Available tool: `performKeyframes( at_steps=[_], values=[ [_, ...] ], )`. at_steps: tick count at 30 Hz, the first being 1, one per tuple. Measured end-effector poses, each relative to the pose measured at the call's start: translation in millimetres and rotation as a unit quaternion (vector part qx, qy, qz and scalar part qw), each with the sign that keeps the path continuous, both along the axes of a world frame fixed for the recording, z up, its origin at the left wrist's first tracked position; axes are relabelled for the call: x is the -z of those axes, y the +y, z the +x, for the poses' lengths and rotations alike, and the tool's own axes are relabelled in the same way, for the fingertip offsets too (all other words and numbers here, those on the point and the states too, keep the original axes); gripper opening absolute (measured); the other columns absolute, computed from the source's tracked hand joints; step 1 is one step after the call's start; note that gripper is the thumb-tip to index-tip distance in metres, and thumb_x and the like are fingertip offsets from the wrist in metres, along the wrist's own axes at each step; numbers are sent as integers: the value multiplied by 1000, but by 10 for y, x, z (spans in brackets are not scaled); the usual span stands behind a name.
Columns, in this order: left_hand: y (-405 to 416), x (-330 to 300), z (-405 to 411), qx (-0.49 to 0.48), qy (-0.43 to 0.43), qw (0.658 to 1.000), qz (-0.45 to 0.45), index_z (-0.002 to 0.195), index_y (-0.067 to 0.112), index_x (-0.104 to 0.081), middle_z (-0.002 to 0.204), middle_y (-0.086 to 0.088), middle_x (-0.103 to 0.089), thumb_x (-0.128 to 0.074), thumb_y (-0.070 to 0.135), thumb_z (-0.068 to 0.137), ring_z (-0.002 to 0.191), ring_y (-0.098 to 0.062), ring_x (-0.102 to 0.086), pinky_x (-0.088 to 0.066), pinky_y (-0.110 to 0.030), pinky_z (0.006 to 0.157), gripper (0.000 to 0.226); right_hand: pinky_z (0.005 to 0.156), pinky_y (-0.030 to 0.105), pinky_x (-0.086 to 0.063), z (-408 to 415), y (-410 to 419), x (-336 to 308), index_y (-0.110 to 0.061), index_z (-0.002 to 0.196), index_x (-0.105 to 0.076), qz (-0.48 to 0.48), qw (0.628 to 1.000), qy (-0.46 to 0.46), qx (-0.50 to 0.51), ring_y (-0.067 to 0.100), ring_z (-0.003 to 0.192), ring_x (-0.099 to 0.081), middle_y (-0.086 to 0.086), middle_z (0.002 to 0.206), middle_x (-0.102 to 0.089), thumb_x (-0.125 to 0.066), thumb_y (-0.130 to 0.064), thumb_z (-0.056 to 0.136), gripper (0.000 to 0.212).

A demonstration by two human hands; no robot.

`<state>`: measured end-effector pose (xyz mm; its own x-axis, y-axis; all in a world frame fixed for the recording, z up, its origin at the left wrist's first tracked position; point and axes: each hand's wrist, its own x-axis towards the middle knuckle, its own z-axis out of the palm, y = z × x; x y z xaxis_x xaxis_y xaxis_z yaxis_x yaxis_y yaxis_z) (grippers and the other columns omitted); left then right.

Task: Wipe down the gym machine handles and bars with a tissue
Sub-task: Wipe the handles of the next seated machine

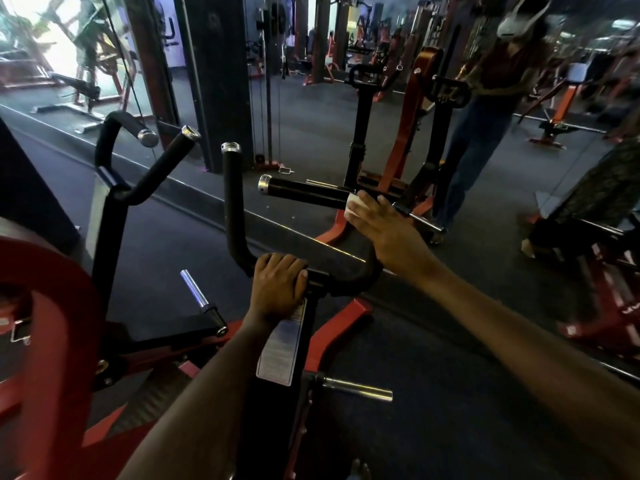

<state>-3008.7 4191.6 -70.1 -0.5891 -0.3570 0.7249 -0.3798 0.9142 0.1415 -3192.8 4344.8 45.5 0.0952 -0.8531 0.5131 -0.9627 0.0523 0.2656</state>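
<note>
A black gym machine bar (341, 277) curves up into two handles with chrome end caps: an upright handle (231, 188) and a horizontal handle (304, 192). My right hand (384, 230) wraps a white tissue (354, 210) around the inner end of the horizontal handle. My left hand (277, 285) grips the bar at its middle, above the black post with a white label (280, 348). A second pair of black handles (162, 161) stands to the left.
A large mirror ahead reflects the machine and a person wearing a white headset (519, 22). Chrome weight pegs (360, 388) (195, 289) stick out from the red frame. A red pad (52, 306) sits at the left. Dark rubber floor lies around.
</note>
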Motion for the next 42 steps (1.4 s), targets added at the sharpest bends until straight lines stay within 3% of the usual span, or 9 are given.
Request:
performKeyframes(
  at_steps=[4, 8, 18, 21, 25, 30, 34, 37, 42],
  values=[
    [5, 0, -13, -3, 3, 1000, 1, 90, 19, -68, 85, 2, -64, -37, 32, 95, 80, -19, -55, -34, -35, 85, 34, 120, 35, -6, -310, 90, 165, 2, 127, -54, 56, 997, 55, -21, 28, 139, -28, 16, 142, -45, -47, 8, 80, 49],
    [12, -1, 3, 1, 12, 1000, -5, 90, 18, -68, 85, 1, -64, -38, 32, 95, 80, -19, -55, -33, -35, 85, 34, 103, 48, -39, 214, 236, 648, 1, 109, -66, 17, 999, -10, 45, 36, 117, -55, 20, 119, -62, -36, -6, 83, 40],
    [16, 20, -4, 1, 18, 1000, 4, 91, 18, -69, 87, 2, -64, -38, 31, 96, 85, -19, -55, -35, -36, 86, 34, 115, 33, -25, 501, 715, 1013, 4, 132, -47, -75, 965, -250, 8, 16, 138, -32, 16, 140, -46, -27, 10, 78, 58],
    [11, 19, -13, -3, 18, 1000, 0, 90, 18, -68, 86, 2, -63, -38, 30, 95, 83, -19, -55, -35, -36, 85, 33, 105, 32, -41, 163, 389, 539, 3, 125, -57, -263, 849, -441, 121, 17, 121, -53, 14, 127, -59, -40, 8, 89, 40],
    [40, -9, 7, -1, 21, 1000, -9, 88, 17, -66, 85, 1, -63, -38, 30, 94, 83, -19, -53, -35, -37, 84, 32, 69, 14, -50, -102, -269, -259, -3, 119, -62, -102, 710, -692, 88, 7, 79, -64, 8, 99, -67, -45, -9, 97, 29],
    [29, 0, -4, -7, 18, 1000, -21, 88, 18, -66, 84, 1, -62, -37, 30, 94, 81, -20, -53, -35, -37, 83, 33, 73, 30, -52, -16, -76, 73, 8, 92, -64, -83, 581, -810, 24, 20, 73, -63, 20, 83, -65, -43, -12, 89, 30],
    [7, 29, -15, -8, 22, 999, -25, 88, 19, -66, 84, 1, -62, -38, 30, 94, 82, -18, -50, -35, -37, 84, 31, 62, 18, -50, 343, 99, 696, -3, 91, -65, -176, 442, -878, -56, 12, 75, -63, 11, 89, -65, -38, -3, 90, 27],
    [8, 32, -16, -5, 24, 999, -24, 88, 18, -66, 84, 0, -62, -37, 29, 95, 82, -19, -50, -35, -37, 84, 31, 41, 13, -34, 681, 47, 959, -5, 91, -64, -209, 411, -886, -38, 3, 49, -46, 5, 71, -56, -36, 10, 85, 32],
    [16, 25, -14, -6, 26, 999, -20, 90, 18, -66, 85, 0, -62, -38, 29, 95, 83, -19, -49, -35, -37, 84, 30, 44, 17, -40, 1174, -308, 1152, -8, 79, -60, -271, 269, -924, 24, 9, 49, -48, -2, 55, -56, -37, 17, 83, 34]
  ],
)
